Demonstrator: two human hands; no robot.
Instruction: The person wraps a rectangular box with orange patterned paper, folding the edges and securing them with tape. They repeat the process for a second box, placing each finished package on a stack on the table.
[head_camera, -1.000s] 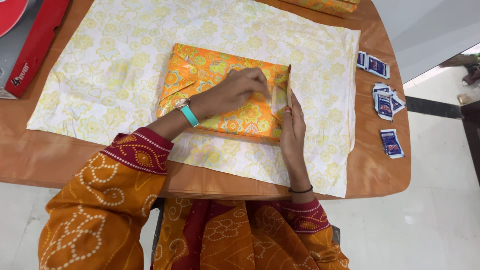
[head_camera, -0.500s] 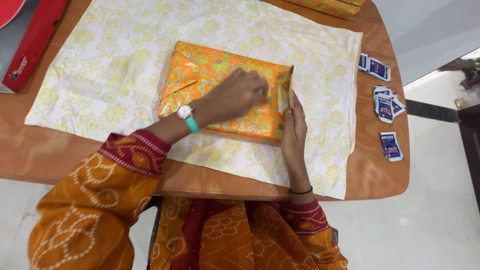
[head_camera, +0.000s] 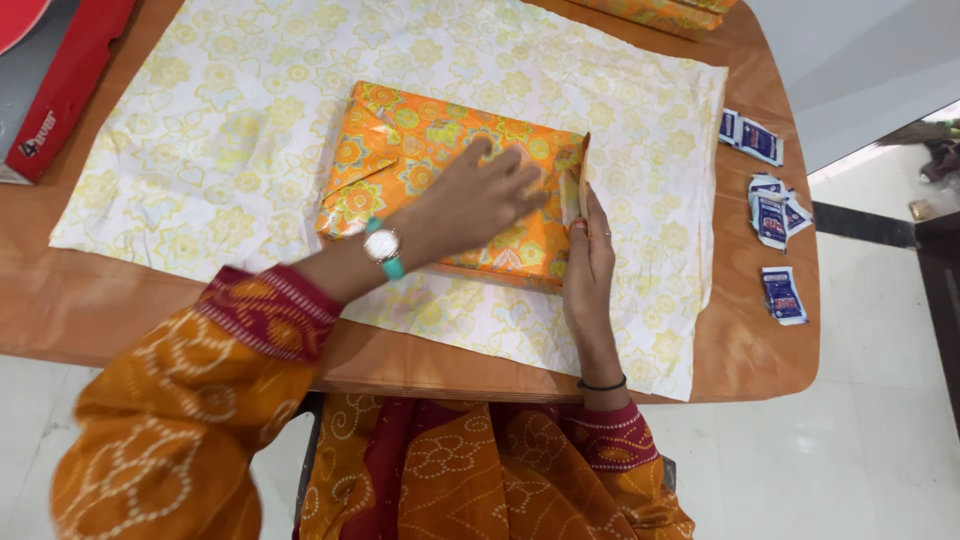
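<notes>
A flat box wrapped in orange flowered paper (head_camera: 400, 150) lies on a pale yellow flowered sheet (head_camera: 220, 110) spread over the wooden table (head_camera: 760, 350). My left hand (head_camera: 480, 195), with a teal-strapped watch on the wrist, lies flat on top of the parcel with fingers spread, pressing the paper near its right end. My right hand (head_camera: 590, 250) stands edge-on against the parcel's right side and holds the folded end flap (head_camera: 577, 180) upright against it.
Several small blue sachets (head_camera: 770, 215) lie scattered along the table's right edge. A red box (head_camera: 60, 90) sits at the far left corner. Another orange wrapped item (head_camera: 660, 12) shows at the top edge. White floor lies beyond the table's near edge.
My left hand has gone from pinching the paper at the flap to lying flat with spread fingers on the parcel's top. My right hand has stayed against the end flap.
</notes>
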